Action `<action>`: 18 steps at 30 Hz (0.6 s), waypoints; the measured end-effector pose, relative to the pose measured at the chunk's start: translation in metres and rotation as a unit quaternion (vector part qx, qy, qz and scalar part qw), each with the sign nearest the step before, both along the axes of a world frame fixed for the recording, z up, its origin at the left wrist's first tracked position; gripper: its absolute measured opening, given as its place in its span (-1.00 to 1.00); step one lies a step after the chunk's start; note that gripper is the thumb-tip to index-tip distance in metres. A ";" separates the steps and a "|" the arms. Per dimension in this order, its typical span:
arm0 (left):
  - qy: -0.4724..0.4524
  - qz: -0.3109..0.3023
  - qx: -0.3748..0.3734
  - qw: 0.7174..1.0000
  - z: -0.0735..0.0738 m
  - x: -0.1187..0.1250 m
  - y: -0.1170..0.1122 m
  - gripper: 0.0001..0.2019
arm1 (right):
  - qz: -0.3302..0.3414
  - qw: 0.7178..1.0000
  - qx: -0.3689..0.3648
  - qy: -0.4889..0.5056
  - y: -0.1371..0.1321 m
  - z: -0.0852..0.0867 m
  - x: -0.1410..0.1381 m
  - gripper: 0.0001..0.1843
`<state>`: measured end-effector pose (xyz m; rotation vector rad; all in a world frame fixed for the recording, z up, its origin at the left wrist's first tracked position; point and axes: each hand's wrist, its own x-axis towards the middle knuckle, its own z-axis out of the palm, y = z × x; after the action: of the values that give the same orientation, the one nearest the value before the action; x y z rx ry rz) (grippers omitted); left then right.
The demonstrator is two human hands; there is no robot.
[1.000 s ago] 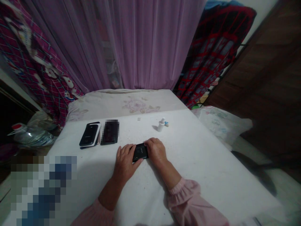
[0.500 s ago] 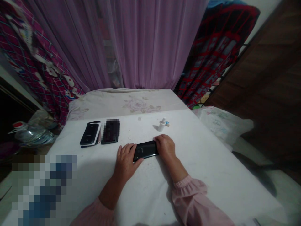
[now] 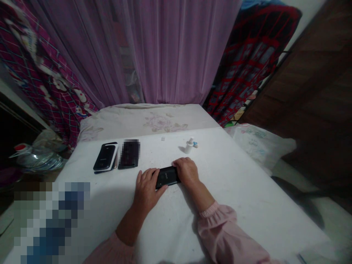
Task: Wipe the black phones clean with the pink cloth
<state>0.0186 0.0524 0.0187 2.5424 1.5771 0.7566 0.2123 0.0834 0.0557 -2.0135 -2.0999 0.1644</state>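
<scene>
A black phone [image 3: 168, 176] lies back up on the white-covered surface, with small pale lettering on its back. My left hand [image 3: 145, 189] grips its left end, the thumb along the near edge and the fingers at the far edge. Curled over its right end is my right hand [image 3: 188, 172], fingers bent down onto the back cover. Whatever may be under those fingers is hidden. Beyond the phone stands a small white bottle [image 3: 189, 146], with a little blue and white item [image 3: 195, 145] beside it.
Stacked phones [image 3: 105, 158] lie at the left, beside a dark pixelated item [image 3: 129, 154]. A tiny grey square [image 3: 163, 139] sits farther back. Purple curtains [image 3: 176, 51] hang behind. Off the left edge is a large clear bottle [image 3: 38, 157]; a plastic bag [image 3: 255, 145] lies to the right.
My right hand has slid left along the phone's back and covers more of it. The left hand and the phone stay in place.
</scene>
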 end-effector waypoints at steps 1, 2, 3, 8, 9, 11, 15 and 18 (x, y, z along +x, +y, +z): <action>-0.001 0.001 0.002 1.000 0.000 0.000 0.000 -0.53 | -0.014 1.000 0.000 -0.003 0.000 0.000 0.006 -0.74; -0.001 0.001 0.003 1.000 0.000 0.000 0.000 -0.53 | -0.028 1.000 0.000 -0.005 -0.001 0.000 0.012 -0.75; -0.001 0.001 0.003 1.000 -0.001 0.000 0.000 -0.53 | -0.040 0.999 0.000 -0.006 -0.001 0.000 0.017 -0.75; 0.000 0.000 0.007 1.000 -0.003 0.000 0.001 -0.52 | -0.053 0.998 -0.006 -0.011 0.000 0.002 0.013 -0.74; 0.000 -0.001 0.009 1.000 -0.003 0.000 0.001 -0.51 | -0.043 0.999 -0.007 -0.010 0.000 0.002 0.008 -0.74; 0.000 -0.003 0.012 1.000 -0.003 -0.001 0.001 -0.51 | -0.011 1.000 -0.007 -0.004 0.000 0.002 -0.004 -0.74; -0.003 -0.001 0.014 1.000 -0.002 -0.001 0.001 -0.53 | 0.040 0.999 -0.009 0.000 0.000 0.001 -0.018 -0.76; 0.001 -0.004 0.006 1.000 -0.001 -0.001 0.000 -0.53 | 0.042 0.999 -0.008 -0.001 0.000 0.002 -0.010 -0.75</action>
<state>0.0173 0.0527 0.0177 2.5572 1.5677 0.7641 0.2020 0.0833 0.0577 -1.9369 -2.1919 0.1937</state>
